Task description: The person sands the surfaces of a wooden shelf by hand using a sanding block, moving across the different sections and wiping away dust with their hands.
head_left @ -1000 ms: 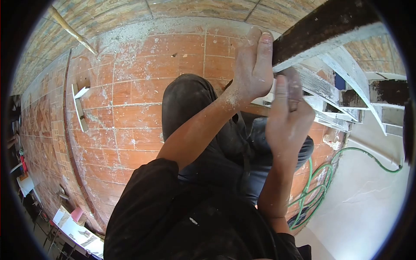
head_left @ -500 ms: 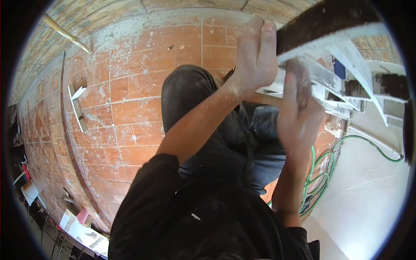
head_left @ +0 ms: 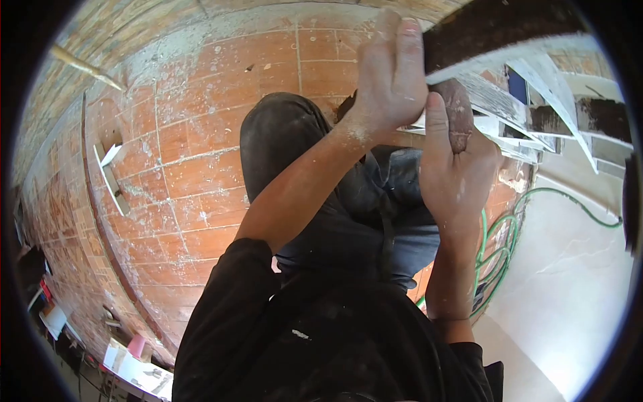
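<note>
My left hand [head_left: 392, 84] is at the near end of a dark brown board [head_left: 506, 30] with a white edge, its fingers pressed along the board's end. Just below that edge is my right hand [head_left: 459, 171], thumb up and fingers curled in beside a dusty brown patch. What, if anything, sits inside that curl I cannot tell. Both hands are powdered with pale dust. Behind the right hand runs a white-smeared slat [head_left: 495, 97], part of a white and brown frame [head_left: 562, 117].
My bent knee [head_left: 281, 127] is below the hands, over a dusty orange tiled floor [head_left: 207, 134]. A coiled green hose [head_left: 499, 268] lies at right by a pale wall [head_left: 569, 288]. At left are a white bracket-like piece [head_left: 110, 177] and a wooden stick [head_left: 87, 67].
My right hand has shifted slightly up and left, closer under the board's edge, and is less blurred. My left hand stays at the board's end. The view has tilted a little.
</note>
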